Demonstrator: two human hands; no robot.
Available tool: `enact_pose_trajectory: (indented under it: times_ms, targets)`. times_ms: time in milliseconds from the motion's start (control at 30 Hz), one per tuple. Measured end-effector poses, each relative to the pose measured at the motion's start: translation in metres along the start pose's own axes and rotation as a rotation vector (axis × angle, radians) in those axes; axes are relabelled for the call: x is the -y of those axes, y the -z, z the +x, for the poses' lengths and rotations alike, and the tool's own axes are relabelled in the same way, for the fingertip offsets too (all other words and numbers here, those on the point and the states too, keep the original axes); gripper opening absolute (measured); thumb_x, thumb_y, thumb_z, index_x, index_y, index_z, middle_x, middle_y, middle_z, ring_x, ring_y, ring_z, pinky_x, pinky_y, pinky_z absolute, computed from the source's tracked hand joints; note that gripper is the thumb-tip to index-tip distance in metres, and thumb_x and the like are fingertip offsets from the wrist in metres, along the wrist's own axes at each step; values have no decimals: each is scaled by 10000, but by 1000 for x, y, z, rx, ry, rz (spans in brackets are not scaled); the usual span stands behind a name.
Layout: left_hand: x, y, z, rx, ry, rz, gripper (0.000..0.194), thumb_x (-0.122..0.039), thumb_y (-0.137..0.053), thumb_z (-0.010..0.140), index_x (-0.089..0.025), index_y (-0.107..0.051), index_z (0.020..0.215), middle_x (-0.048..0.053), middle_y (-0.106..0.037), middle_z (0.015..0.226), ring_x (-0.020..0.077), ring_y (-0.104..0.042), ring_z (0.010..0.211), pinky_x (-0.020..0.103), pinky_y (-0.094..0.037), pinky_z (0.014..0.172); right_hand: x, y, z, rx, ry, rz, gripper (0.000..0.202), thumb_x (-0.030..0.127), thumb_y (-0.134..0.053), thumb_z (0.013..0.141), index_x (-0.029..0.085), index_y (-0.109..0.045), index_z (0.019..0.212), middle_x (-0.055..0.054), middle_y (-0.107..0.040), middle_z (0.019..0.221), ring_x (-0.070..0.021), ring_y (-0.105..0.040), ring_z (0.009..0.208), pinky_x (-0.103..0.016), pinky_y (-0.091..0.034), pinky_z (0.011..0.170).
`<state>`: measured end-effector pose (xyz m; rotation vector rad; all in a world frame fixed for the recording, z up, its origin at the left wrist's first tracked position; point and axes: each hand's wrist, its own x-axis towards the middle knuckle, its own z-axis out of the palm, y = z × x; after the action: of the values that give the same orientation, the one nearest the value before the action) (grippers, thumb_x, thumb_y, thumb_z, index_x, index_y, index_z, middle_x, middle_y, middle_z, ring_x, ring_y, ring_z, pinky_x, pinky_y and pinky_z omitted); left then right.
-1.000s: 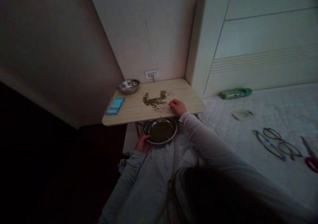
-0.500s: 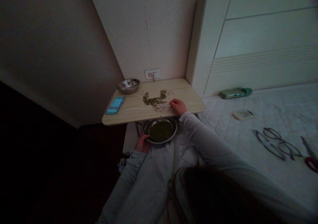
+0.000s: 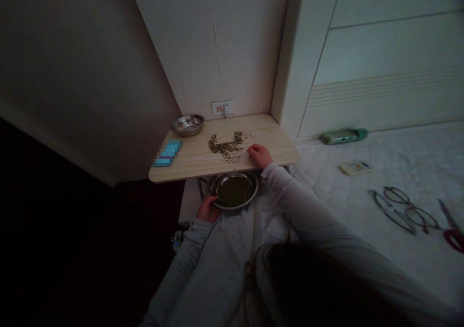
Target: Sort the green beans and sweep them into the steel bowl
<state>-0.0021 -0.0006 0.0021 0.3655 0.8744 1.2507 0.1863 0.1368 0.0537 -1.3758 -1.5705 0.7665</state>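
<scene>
My left hand (image 3: 209,210) grips the near-left rim of a metal bowl (image 3: 255,195), thumb over the edge. The bowl sits at my lap just below the table's front edge, and a layer of small green beans (image 3: 235,191) covers its inside. On the wooden table (image 3: 192,160) lies a loose spread of similar small beans (image 3: 225,148), with some paler bits at its near right side. Right beside those bits, my right hand (image 3: 260,156) rests with fingers pinched together. Whatever is between its fingertips is too small to make out.
A second metal bowl (image 3: 187,126) stands at the table's back left, behind a blurred blue phone-like object (image 3: 167,154). A wall socket (image 3: 222,107) is behind. On the bed at right lie a green bottle-like object (image 3: 344,136), a remote (image 3: 355,167), glasses (image 3: 398,195) and scissors (image 3: 453,235).
A whitish, see-through patch by my right fingertips has faded from view. Both hands and the held bowl stay almost where they were.
</scene>
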Motion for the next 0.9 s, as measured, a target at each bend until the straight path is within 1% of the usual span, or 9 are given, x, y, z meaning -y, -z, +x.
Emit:
enact_pose_trajectory:
  times_ms: [233, 400, 600, 767, 900]
  targets:
    - [0, -1, -1, 6, 2, 0, 413, -98, -447, 607, -208, -480, 1005, 18, -613, 857, 208, -518, 881, 342, -430, 714, 1, 0, -2, -9, 8, -10, 183, 295, -409, 599, 157, -528, 617, 41, -499, 497, -71, -425, 521, -205, -331, 558]
    - [-1, 0, -1, 0, -6, -6, 421, -91, -454, 603, -215, -482, 1005, 11, -618, 833, 204, -524, 868, 341, -430, 714, 3, 2, -2, -6, 25, -16, 170, 287, -414, 600, 159, -526, 600, 41, -495, 488, -74, -432, 532, -204, -333, 567]
    - [0, 2, 1, 24, 10, -10, 409, -99, -456, 604, -202, -492, 999, 21, -620, 825, 210, -523, 871, 355, -428, 714, 3, 1, -3, -10, 7, -18, 175, 294, -414, 601, 160, -526, 605, 42, -494, 492, -74, -434, 523, -206, -334, 557]
    - [1, 2, 1, -7, 9, -11, 402, -93, -453, 606, -210, -495, 988, 15, -618, 841, 207, -518, 882, 342, -431, 710, 1, 0, -2, -19, 16, -7, 175, 294, -414, 600, 159, -526, 607, 41, -494, 497, -73, -433, 524, -204, -336, 561]
    - [1, 4, 3, 27, 20, -14, 400, -107, -456, 610, -207, -489, 996, 23, -617, 845, 207, -521, 877, 344, -432, 707, 0, 0, -2, -18, 15, -29, 182, 296, -410, 596, 161, -530, 613, 41, -493, 501, -74, -431, 521, -206, -332, 551]
